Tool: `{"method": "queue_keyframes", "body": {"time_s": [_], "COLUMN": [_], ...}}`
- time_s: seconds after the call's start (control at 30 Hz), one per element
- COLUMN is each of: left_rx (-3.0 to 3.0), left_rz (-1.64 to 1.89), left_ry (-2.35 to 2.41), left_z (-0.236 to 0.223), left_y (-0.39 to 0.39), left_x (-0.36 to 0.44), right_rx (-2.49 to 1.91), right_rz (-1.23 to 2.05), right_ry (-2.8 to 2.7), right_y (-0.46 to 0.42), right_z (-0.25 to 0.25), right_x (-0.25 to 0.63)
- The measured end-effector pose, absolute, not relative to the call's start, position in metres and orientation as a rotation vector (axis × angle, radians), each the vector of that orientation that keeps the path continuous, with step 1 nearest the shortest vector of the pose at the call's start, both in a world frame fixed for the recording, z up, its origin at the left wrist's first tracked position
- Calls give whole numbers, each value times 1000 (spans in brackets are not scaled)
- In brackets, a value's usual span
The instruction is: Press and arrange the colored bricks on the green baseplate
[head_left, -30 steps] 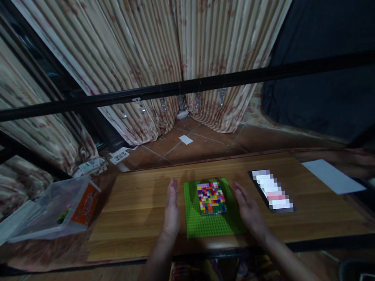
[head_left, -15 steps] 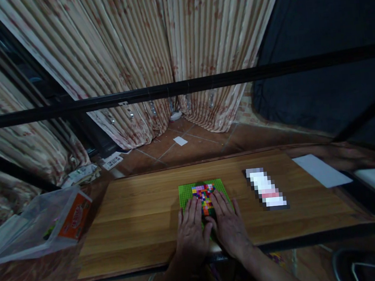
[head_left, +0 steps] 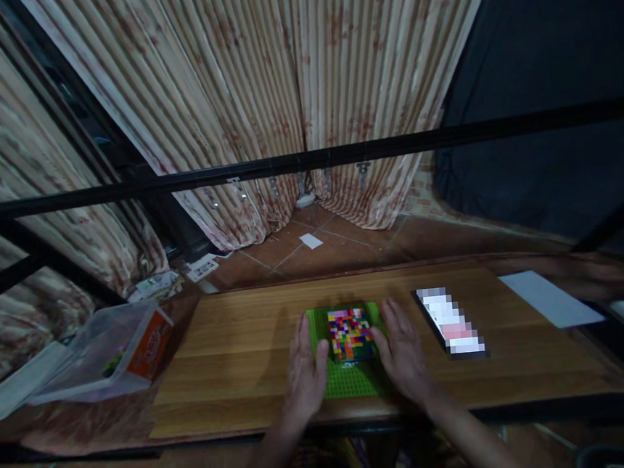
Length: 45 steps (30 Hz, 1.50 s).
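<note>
On the wooden board lies a green studded baseplate [head_left: 352, 383]. A square patch of small multicoloured building bricks [head_left: 350, 334] covers its upper middle. My left hand [head_left: 304, 366] is at the plate's left edge, fingers stretched forward and thumb apart, overlapping the border. At the right edge, my right hand [head_left: 403, 346] has its fingers extended and its thumb toward the bricks. Neither hand holds a loose brick. Whether the palms press against the plate's sides, I cannot tell.
A phone [head_left: 451, 324] with a blurred screen lies right of the plate on the wooden board [head_left: 235, 357]. Farther right is a white sheet [head_left: 550, 297]. At the left stands a clear plastic bin [head_left: 104, 354] with an orange label. A black bar [head_left: 262, 168] crosses beyond the board.
Both hands have lifted off the bricks and moved apart to the plate's left and right edges. The brick patch is now uncovered. The camera view has shifted slightly.
</note>
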State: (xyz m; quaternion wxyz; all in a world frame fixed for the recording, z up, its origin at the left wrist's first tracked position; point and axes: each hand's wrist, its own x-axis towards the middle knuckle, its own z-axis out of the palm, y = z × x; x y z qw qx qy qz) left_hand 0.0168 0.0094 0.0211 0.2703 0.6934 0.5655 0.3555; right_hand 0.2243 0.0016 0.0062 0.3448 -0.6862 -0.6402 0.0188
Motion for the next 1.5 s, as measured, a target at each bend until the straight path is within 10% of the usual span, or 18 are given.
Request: {"method": "queue_keyframes", "body": {"time_s": [1.5], "left_rx": [2098], "left_rz": [850], "left_ry": [1702], "left_z": [-19], "left_y": [-3], "left_x": [16], "right_rx": [-1637], "right_rz": [170], "right_ry": [-2160], "right_y": [47], "right_z": [21], "right_x": [171]}}
